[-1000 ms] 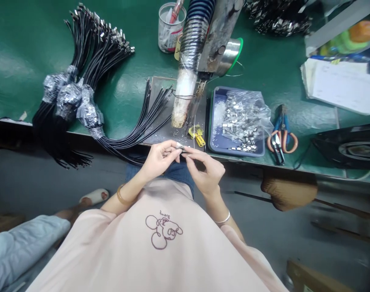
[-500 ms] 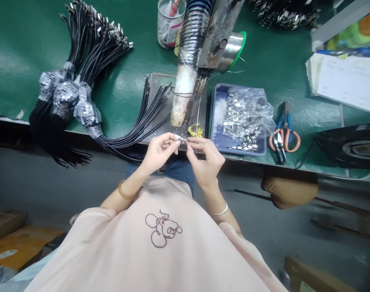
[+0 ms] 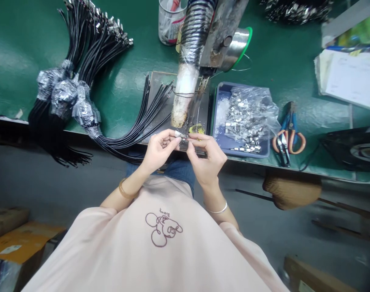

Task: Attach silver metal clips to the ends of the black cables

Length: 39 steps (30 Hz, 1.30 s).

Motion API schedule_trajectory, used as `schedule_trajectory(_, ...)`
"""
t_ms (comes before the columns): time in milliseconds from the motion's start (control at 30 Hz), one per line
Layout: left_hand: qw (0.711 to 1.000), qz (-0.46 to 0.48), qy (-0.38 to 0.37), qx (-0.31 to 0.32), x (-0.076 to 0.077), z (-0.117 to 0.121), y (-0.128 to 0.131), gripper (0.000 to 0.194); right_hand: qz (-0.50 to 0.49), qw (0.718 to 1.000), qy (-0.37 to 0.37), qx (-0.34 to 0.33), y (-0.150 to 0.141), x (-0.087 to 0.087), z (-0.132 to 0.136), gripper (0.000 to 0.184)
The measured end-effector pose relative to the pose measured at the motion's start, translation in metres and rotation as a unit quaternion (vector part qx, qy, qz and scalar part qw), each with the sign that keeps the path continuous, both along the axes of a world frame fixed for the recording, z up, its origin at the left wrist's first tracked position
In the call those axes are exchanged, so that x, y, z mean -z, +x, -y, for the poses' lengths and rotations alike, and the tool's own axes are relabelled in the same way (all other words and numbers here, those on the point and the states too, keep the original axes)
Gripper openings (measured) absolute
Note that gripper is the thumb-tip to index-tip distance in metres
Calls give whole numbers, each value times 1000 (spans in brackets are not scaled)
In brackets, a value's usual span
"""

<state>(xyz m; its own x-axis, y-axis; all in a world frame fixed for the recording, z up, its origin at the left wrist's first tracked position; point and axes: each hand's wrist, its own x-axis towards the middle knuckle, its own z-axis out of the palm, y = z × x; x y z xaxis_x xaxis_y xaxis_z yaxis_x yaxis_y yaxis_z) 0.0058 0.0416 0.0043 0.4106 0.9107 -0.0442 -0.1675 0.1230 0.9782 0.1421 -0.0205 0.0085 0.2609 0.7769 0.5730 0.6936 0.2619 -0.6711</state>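
Note:
My left hand (image 3: 160,149) and my right hand (image 3: 207,156) meet at the table's front edge, fingertips almost touching. Both are pinched on a small shiny metal connector (image 3: 183,137), whose exact form is too small to make out. Something white covers the tip of my left index finger. Just above my fingers, the soldering fixture's thin tip and solder wire (image 3: 198,109) come down beside a yellow sponge-like piece (image 3: 197,128). Black cables (image 3: 148,115) fan out onto the dark board left of it. Right of my right hand stands a blue tray (image 3: 265,150) of metal connector shells in a plastic bag (image 3: 248,109).
A ribbed hose (image 3: 197,32) ending in a white nozzle hangs over the board. Behind it are a solder spool (image 3: 238,44) and a cup (image 3: 169,28). Wrapped cable bundles (image 3: 87,105) lie at left. Pliers (image 3: 290,134), papers (image 3: 349,77) and a black device (image 3: 355,148) are at right.
My view has shifted slightly, so the things at right appear further right. Both hands keep their pinch at the connector, a little higher in the view, with small finger shifts.

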Motion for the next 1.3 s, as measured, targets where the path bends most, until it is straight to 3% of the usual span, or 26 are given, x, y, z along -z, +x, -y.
schedule_trajectory(533, 1000, 14, -21, 18, -6, -2, -1, 42, -32, 999, -7, -1, -1, -3, -1, 12)
schedule_trajectory(733, 998, 5, -18, 56, -9, 0, -6, 40, -157, 983, -93, -39, 7, -5, 3, 8)
schedule_trajectory(833, 998, -4, -10, 55, -9, 2, -7, 37, -145, 985, -82, -42, 15, -10, 5, 7)
schedule_trajectory(1067, 997, 3, 1, 74, -6, 5, -7, 30, -126, 973, -141, -130, 19, -19, 4, 11)
schedule_trajectory(1200, 997, 5, -2, 75, -6, 6, -8, 29, -144, 967, -168, -122, 17, -14, 5, 14)
schedule_trajectory(1300, 998, 3, -6, 63, -5, 7, -8, 31, -195, 967, -140, -80, 16, -9, 8, 12)
